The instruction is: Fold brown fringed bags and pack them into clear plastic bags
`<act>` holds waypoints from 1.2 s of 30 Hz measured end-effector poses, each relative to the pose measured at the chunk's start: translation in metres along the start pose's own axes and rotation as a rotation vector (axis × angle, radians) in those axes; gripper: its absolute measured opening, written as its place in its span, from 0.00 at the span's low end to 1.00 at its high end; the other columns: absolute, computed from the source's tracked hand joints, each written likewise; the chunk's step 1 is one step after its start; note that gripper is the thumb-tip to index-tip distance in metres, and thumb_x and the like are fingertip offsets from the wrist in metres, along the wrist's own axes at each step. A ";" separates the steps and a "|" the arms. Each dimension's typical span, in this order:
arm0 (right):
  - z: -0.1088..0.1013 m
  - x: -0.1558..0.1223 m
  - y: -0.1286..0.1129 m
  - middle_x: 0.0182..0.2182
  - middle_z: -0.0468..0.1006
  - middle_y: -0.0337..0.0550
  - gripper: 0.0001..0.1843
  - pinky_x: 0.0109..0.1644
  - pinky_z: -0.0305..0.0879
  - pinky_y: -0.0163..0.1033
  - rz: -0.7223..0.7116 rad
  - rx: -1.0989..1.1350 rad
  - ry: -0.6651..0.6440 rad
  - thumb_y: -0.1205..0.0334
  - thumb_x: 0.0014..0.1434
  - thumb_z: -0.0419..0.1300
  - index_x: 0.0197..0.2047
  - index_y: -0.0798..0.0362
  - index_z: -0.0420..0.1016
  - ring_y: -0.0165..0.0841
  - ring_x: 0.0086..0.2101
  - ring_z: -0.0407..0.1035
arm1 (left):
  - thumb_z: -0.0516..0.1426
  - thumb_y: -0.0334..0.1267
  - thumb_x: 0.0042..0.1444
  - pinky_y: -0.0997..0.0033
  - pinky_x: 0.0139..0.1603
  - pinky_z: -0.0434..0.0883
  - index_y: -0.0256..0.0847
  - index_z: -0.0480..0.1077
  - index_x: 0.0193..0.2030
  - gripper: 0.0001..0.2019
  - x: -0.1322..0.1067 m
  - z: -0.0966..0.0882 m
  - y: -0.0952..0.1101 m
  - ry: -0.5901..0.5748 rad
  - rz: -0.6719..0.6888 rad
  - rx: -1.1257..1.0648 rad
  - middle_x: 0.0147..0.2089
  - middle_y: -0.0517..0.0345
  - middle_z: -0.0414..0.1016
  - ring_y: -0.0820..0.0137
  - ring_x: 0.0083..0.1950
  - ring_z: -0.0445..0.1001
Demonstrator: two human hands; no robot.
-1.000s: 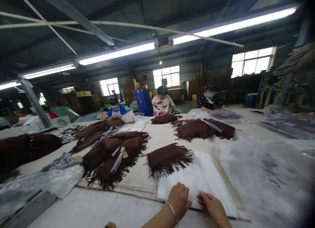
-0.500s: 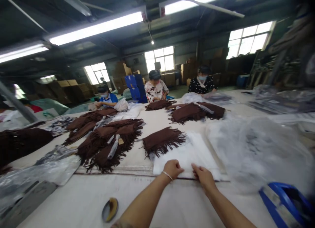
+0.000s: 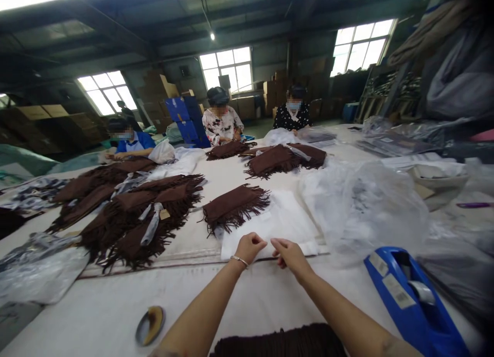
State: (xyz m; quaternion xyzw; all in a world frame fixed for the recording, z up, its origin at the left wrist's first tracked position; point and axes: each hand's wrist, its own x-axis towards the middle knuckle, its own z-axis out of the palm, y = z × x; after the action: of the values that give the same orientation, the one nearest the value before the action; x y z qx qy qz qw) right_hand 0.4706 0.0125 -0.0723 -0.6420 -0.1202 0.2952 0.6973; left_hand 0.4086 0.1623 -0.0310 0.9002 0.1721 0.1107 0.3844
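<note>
A white plastic bag (image 3: pixel 285 223) lies flat on the table in front of me, with a folded brown fringed garment (image 3: pixel 233 205) resting on its far left part. My left hand (image 3: pixel 250 246) is closed, pinching the bag's near edge. My right hand (image 3: pixel 289 254) sits close beside it, fingers curled on the same edge. A thin bracelet circles my left wrist.
Several more brown fringed garments (image 3: pixel 146 213) lie across the white table (image 3: pixel 116 310). A heap of clear bags (image 3: pixel 366 202) sits at right, a blue tape dispenser (image 3: pixel 409 295) near right, a small tape roll (image 3: pixel 150 324) near left. Three people work along the far side.
The camera has tilted down and the view has shifted. My two hands have drawn closer together on the bag's near edge. The blue tape dispenser has come fully into view.
</note>
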 end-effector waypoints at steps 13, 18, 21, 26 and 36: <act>0.002 0.001 -0.009 0.26 0.75 0.41 0.18 0.21 0.61 0.30 -0.061 0.065 0.001 0.50 0.50 0.63 0.37 0.57 0.72 0.27 0.20 0.67 | 0.61 0.45 0.44 0.74 0.30 0.62 0.38 0.67 0.22 0.13 0.002 -0.011 0.009 -0.017 0.097 -0.015 0.23 0.62 0.69 0.73 0.27 0.65; 0.002 0.009 -0.007 0.21 0.71 0.37 0.16 0.23 0.60 0.30 -0.056 0.099 0.051 0.51 0.50 0.62 0.26 0.56 0.67 0.26 0.21 0.65 | 0.60 0.46 0.45 0.75 0.30 0.64 0.37 0.66 0.22 0.14 0.007 -0.007 0.005 0.046 0.060 -0.070 0.23 0.62 0.69 0.73 0.27 0.67; -0.005 0.010 0.000 0.20 0.68 0.35 0.15 0.23 0.60 0.29 -0.018 0.106 0.109 0.51 0.53 0.58 0.25 0.53 0.61 0.25 0.20 0.64 | 0.52 0.46 0.53 0.74 0.27 0.66 0.37 0.64 0.27 0.13 0.020 -0.010 0.002 0.195 -0.036 -0.106 0.24 0.59 0.70 0.73 0.25 0.69; -0.009 -0.019 -0.004 0.18 0.68 0.38 0.14 0.20 0.60 0.32 0.089 0.013 -0.047 0.53 0.55 0.54 0.25 0.55 0.65 0.27 0.17 0.62 | 0.42 0.37 0.59 0.72 0.27 0.66 0.36 0.63 0.38 0.11 0.035 -0.007 0.021 0.384 -0.075 -0.062 0.26 0.57 0.71 0.71 0.24 0.71; -0.038 -0.058 -0.095 0.40 0.74 0.48 0.13 0.53 0.56 0.48 -0.799 -1.125 0.200 0.71 0.55 0.57 0.43 0.51 0.75 0.42 0.46 0.64 | 0.49 0.46 0.61 0.74 0.34 0.61 0.43 0.68 0.46 0.13 -0.026 0.017 0.080 0.168 0.298 0.275 0.33 0.52 0.75 0.65 0.33 0.72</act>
State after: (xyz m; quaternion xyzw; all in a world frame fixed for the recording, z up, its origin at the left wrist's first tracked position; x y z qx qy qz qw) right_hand 0.4698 -0.0516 0.0264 -0.8365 -0.4170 -0.1518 0.3215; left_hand 0.4080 0.0894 0.0146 0.9472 0.0823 0.2165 0.2217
